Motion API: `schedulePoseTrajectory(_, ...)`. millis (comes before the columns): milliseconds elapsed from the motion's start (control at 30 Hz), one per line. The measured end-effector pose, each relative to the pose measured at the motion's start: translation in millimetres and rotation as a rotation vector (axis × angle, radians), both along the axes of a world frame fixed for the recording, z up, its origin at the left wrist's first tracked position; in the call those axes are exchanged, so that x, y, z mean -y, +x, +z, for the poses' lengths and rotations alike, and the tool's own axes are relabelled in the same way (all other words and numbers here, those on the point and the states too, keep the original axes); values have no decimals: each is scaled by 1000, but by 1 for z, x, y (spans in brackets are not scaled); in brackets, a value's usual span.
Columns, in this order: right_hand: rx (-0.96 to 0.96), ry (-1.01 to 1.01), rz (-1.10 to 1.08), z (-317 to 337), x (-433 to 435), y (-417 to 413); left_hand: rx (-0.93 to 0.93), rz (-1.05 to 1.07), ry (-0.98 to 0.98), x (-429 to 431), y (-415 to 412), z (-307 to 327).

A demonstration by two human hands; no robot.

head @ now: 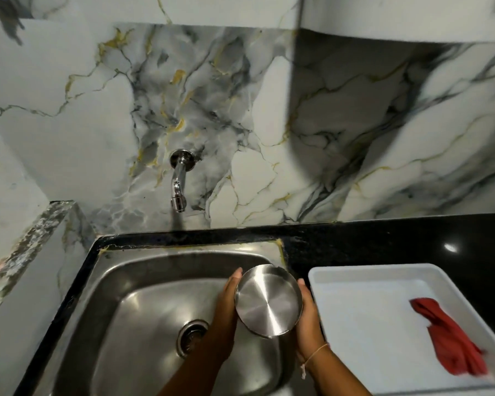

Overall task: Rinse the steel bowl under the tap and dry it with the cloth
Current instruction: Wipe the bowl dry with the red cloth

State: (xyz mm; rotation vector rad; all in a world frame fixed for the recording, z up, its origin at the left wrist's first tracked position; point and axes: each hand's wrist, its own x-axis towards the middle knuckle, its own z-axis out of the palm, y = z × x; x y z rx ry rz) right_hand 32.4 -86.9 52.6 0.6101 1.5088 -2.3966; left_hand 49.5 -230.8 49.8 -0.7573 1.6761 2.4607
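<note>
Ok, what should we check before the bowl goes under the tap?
1. Both hands hold the steel bowl, left hand and right hand on opposite sides: ok.
2. Bowl under the tap: not ok, it sits to the right.
3. Water running: not ok, no stream seen.
4. Sink free below the spout: ok.
5. Red cloth ready in the white tray: ok.
6. Bowl clean inside: cannot tell.

1. I face a marble wall (269, 124), white with grey and gold veins.
2. It turns a corner to my right, where shadow falls.
3. Below runs a black worktop (383, 241), glossy, with one light glint near its right edge.
4. A speckled stone ledge (40, 238) stands at the left.
</note>
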Motion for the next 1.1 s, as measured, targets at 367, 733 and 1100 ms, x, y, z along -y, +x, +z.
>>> schedulePoseTrajectory(367,-272,702,33,-24,-121,5,194,-265,621,-106,13,-8)
schedulePoseTrajectory(733,96,1707,452,-72,-339,-68,219,-363,796,-163,5,-22)
schedulePoseTrajectory(1100,115,1215,152,-77,-339,-79,175,-327,798,-168,2,-32)
